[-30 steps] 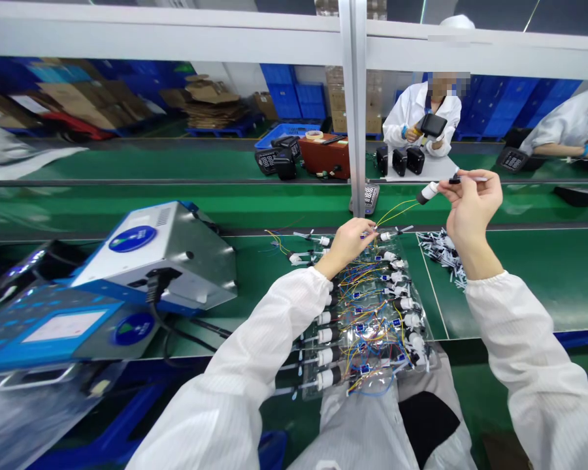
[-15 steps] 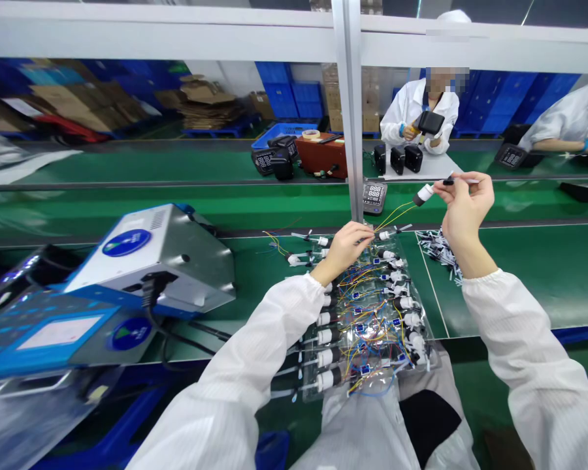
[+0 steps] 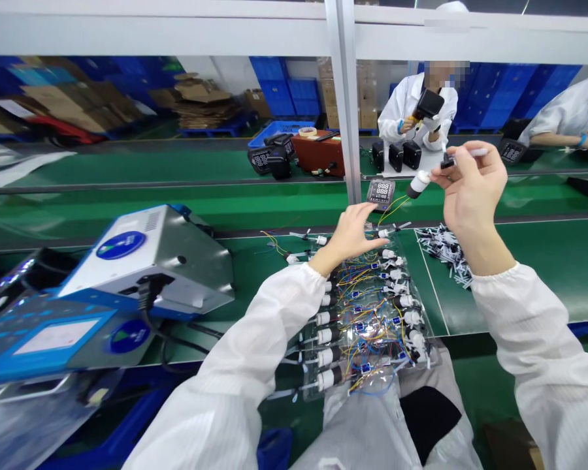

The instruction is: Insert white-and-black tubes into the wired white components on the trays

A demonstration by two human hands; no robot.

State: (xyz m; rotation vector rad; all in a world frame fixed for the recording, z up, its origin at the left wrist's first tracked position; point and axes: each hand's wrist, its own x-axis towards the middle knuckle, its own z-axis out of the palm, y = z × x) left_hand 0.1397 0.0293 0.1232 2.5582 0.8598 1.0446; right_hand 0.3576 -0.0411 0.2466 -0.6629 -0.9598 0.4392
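Head view, right of centre: the right hand (image 3: 474,189) pinches a black fitting (image 3: 447,160) between its fingers, a white-and-black cylinder (image 3: 418,185) just below-left of their tips, yellow wires (image 3: 396,209) running toward the left hand (image 3: 351,234), fingers spread and empty.

white crossbeam (image 3: 151,32) overhead | blue crates (image 3: 268,70) stacked behind | cardboard (image 3: 200,108) piled left | green benchtop (image 3: 534,274)

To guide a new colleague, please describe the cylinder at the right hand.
Find the clear plastic tray, low centre. Beyond it is the right hand. Left of this hand is the white-and-black cylinder, trailing yellow wires, in the air; similar cylinders lie on the tray.
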